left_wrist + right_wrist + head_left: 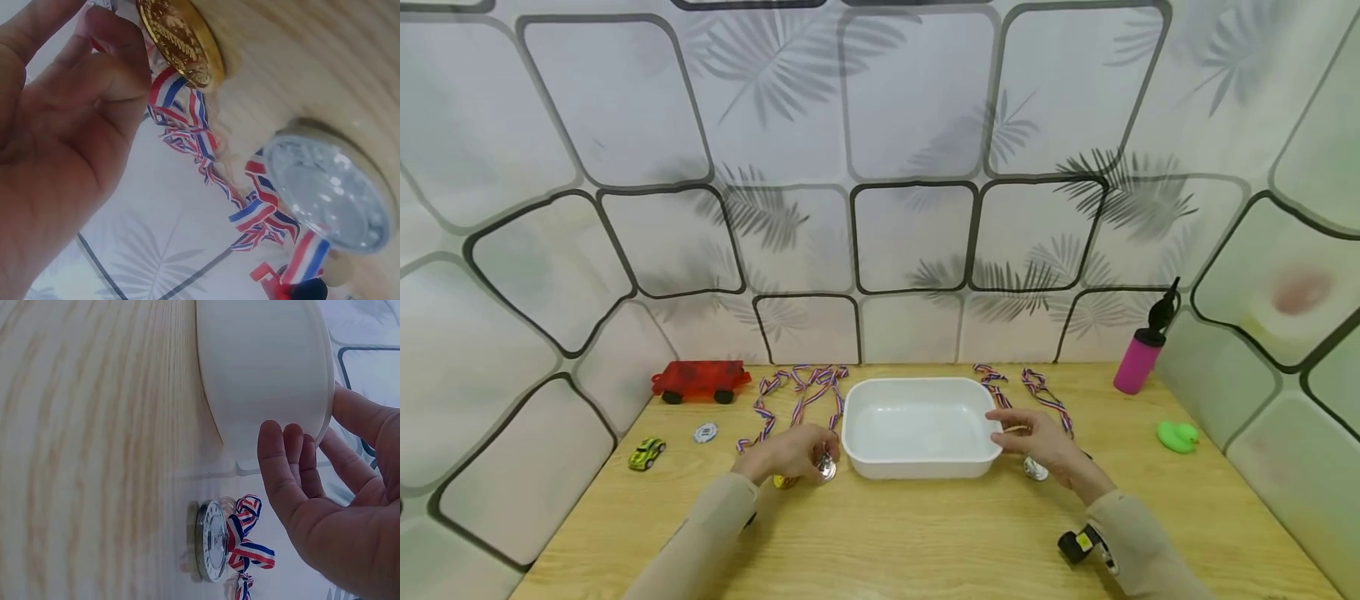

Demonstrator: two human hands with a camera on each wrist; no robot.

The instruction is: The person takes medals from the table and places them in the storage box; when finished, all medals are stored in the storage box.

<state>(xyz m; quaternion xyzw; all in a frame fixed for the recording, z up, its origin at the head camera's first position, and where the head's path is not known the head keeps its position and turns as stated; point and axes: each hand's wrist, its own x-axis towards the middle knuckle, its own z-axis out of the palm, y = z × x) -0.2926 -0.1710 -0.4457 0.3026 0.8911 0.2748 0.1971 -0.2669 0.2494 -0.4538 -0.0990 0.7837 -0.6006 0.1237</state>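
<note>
My left hand (pixel 797 454) is at the left side of a white plastic basin (pixel 921 471), fingers curled in a pinch at a silver medal (pixel 827 467). In the left wrist view only a sliver of that medal shows at the fingertips. A gold medal (pixel 181 44) lies beside this hand, with another silver medal (pixel 328 190) farther along; striped ribbons (pixel 206 144) trail from them. My right hand (pixel 1037 442) holds the basin's right rim, some fingers against the outer wall (pixel 265 369), others over the edge. Below it is a silver medal (pixel 1035 469) with its ribbon (pixel 1048 398).
At the left are a red toy car (pixel 703 382), a yellow-green toy car (pixel 647 453) and a poker chip (pixel 705 432). A green rubber duck (pixel 1177 436) and a magenta balloon pump (pixel 1138 362) stand at the right. A patterned wall backs the wooden table (pixel 917 542).
</note>
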